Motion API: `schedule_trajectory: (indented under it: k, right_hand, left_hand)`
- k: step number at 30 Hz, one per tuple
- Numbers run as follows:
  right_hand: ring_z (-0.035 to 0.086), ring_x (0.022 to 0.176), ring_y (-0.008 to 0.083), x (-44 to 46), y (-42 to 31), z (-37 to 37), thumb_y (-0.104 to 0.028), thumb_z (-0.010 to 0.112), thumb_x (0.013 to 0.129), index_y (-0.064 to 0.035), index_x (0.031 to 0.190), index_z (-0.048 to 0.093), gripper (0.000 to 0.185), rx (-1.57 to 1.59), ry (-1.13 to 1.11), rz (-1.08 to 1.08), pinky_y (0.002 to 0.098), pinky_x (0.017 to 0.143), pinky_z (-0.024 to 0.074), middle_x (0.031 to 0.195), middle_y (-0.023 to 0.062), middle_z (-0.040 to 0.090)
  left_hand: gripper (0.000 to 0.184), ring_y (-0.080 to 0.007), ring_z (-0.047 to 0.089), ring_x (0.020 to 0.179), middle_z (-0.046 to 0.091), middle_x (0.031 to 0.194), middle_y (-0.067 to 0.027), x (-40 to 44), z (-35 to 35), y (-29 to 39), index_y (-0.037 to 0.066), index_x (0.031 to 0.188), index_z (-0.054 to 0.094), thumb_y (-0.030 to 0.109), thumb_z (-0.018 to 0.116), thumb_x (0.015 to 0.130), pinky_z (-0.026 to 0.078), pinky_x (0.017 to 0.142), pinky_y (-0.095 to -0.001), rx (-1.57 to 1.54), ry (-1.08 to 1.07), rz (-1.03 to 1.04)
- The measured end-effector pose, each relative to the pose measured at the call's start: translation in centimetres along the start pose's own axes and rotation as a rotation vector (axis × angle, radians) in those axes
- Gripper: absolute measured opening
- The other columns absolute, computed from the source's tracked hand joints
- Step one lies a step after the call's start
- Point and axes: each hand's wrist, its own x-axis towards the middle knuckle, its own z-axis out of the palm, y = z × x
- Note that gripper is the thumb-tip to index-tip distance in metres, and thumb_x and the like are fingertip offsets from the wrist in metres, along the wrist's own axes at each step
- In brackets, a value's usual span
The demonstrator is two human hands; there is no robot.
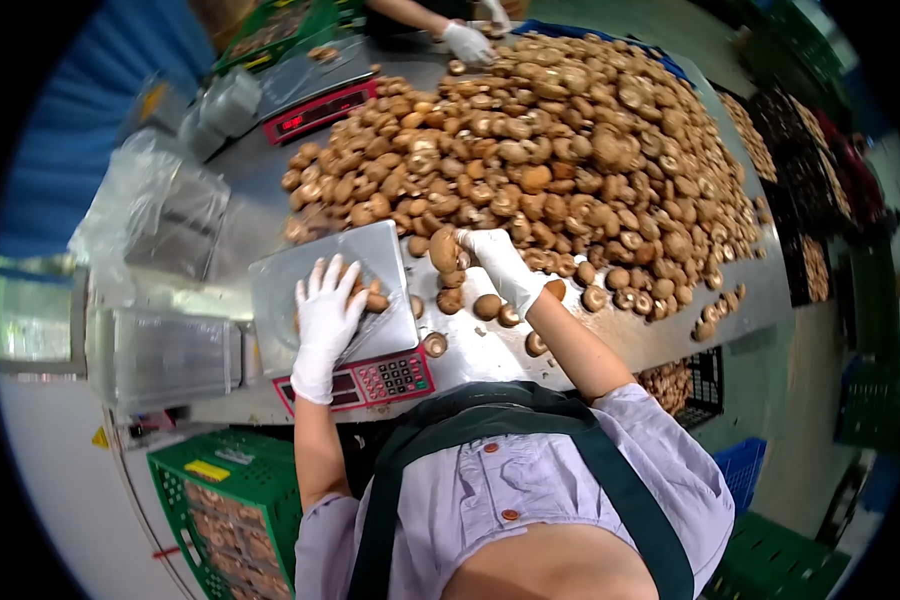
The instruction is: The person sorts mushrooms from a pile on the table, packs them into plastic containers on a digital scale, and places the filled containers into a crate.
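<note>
My left hand (328, 312), in a white glove, lies palm down with its fingers spread. Beneath and beside it are several brown mushrooms (375, 299) on the metal plate of a red digital scale (395, 377); the palm hides part of them. A clear tray seems to sit under them, though I cannot make it out well. My right hand (502, 265), also gloved, pinches a large brown mushroom (443, 250) at the near edge of the big mushroom pile (570, 150). Loose mushrooms (486, 307) lie on the steel table between the scale and my right forearm.
A second red scale (320, 110) stands farther back. Opposite, another person's gloved hand (468, 44) touches the pile. Stacked clear trays (165, 355) and plastic bags (130, 200) line the left side. A green crate (220, 480) of packed mushrooms stands below left; black crates (805, 165) stand right.
</note>
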Motion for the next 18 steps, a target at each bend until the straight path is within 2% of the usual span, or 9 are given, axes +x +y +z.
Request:
schedule_trajectory:
  k: [1, 4, 6, 8, 10, 12, 14, 17, 18]
  right_hand:
    - [0.048, 0.054, 0.0097, -1.2, -0.3, -1.2, -0.027, 0.058, 0.089, 0.0013, 0.066, 0.061, 0.037, -0.028, 0.026, -0.032, 0.0262, 0.054, 0.0377, 0.058, 0.0033, 0.057]
    - [0.048, 0.055, 0.0075, -5.7, -1.0, -6.8, -0.028, 0.058, 0.090, 0.0005, 0.066, 0.063, 0.037, -0.156, 0.102, 0.132, 0.0243, 0.053, 0.0376, 0.058, 0.0025, 0.058]
    - [0.051, 0.058, 0.0067, -8.9, 1.6, -11.8, -0.029, 0.058, 0.090, 0.0017, 0.074, 0.068, 0.036, -0.199, 0.292, 0.005, 0.0228, 0.053, 0.0383, 0.062, 0.0031, 0.061]
    - [0.054, 0.059, 0.0076, -13.7, 0.9, -17.1, -0.035, 0.059, 0.086, -0.0008, 0.076, 0.071, 0.037, -0.534, 0.448, 0.139, 0.0242, 0.057, 0.0427, 0.064, 0.0019, 0.064]
    - [0.058, 0.055, 0.0120, -18.4, 2.0, -23.0, -0.038, 0.059, 0.083, -0.0021, 0.075, 0.072, 0.039, -0.655, 0.612, 0.288, 0.0276, 0.057, 0.0461, 0.062, 0.0060, 0.066]
    - [0.067, 0.068, 0.0296, -22.6, 2.2, -28.2, -0.047, 0.057, 0.078, 0.0030, 0.079, 0.069, 0.051, -1.010, 0.671, 0.555, 0.0365, 0.066, 0.0522, 0.070, 0.0171, 0.067]
    - [0.067, 0.075, 0.0354, -25.7, 4.1, -32.0, -0.050, 0.058, 0.078, 0.0028, 0.081, 0.069, 0.055, -1.340, 0.738, 0.745, 0.0413, 0.067, 0.0528, 0.080, 0.0223, 0.067]
    - [0.066, 0.073, 0.0355, -26.0, 3.7, -33.2, -0.051, 0.058, 0.082, -0.0005, 0.078, 0.070, 0.052, -1.435, 0.849, 0.702, 0.0437, 0.065, 0.0519, 0.076, 0.0194, 0.067]
    - [0.066, 0.075, 0.0339, -25.0, 3.7, -33.6, -0.049, 0.058, 0.082, -0.0042, 0.082, 0.071, 0.046, -1.331, 0.893, 0.582, 0.0424, 0.068, 0.0521, 0.079, 0.0180, 0.068]
  left_hand:
    - [0.046, -0.0337, 0.036, 0.132, 0.045, 0.139, -0.0096, 0.0, -0.2, 0.1, 0.017, 0.130, 0.053, 0.038, 0.053, 0.089, 0.027, 0.104, -0.0587, 0.014, -0.008, 0.007]
    - [0.043, -0.0338, 0.036, 0.131, 0.047, 0.137, -0.0080, 0.0, -0.5, 0.4, 0.018, 0.128, 0.055, 0.037, 0.054, 0.089, 0.027, 0.104, -0.0579, 0.001, -0.040, -0.011]
    - [0.042, -0.0337, 0.036, 0.131, 0.048, 0.135, -0.0081, 0.2, -0.6, 0.5, 0.019, 0.126, 0.056, 0.036, 0.056, 0.088, 0.027, 0.105, -0.0574, -0.012, -0.057, -0.035]
    - [0.041, -0.0336, 0.036, 0.131, 0.048, 0.135, -0.0081, 0.3, -0.5, 0.6, 0.019, 0.126, 0.056, 0.036, 0.056, 0.089, 0.027, 0.105, -0.0568, 0.000, -0.064, -0.046]
    - [0.041, -0.0336, 0.035, 0.132, 0.047, 0.137, -0.0079, 0.4, -0.7, 1.0, 0.020, 0.127, 0.056, 0.036, 0.054, 0.089, 0.026, 0.106, -0.0560, 0.029, -0.085, -0.057]
    - [0.041, -0.0335, 0.033, 0.133, 0.046, 0.139, -0.0076, 0.5, -0.5, 1.0, 0.020, 0.129, 0.054, 0.035, 0.053, 0.090, 0.024, 0.107, -0.0558, 0.031, -0.102, -0.060]
    - [0.042, -0.0338, 0.031, 0.135, 0.043, 0.142, -0.0075, 0.8, -0.6, 1.3, 0.021, 0.131, 0.053, 0.034, 0.051, 0.091, 0.022, 0.108, -0.0561, 0.034, -0.138, -0.060]
    - [0.043, -0.0343, 0.030, 0.135, 0.042, 0.143, -0.0082, 1.2, -1.1, 1.6, 0.020, 0.132, 0.052, 0.033, 0.051, 0.091, 0.021, 0.108, -0.0561, 0.004, -0.162, -0.056]
    - [0.043, -0.0345, 0.030, 0.135, 0.041, 0.144, -0.0089, 1.4, -1.2, 1.7, 0.019, 0.132, 0.051, 0.032, 0.052, 0.091, 0.021, 0.108, -0.0560, -0.021, -0.179, -0.063]
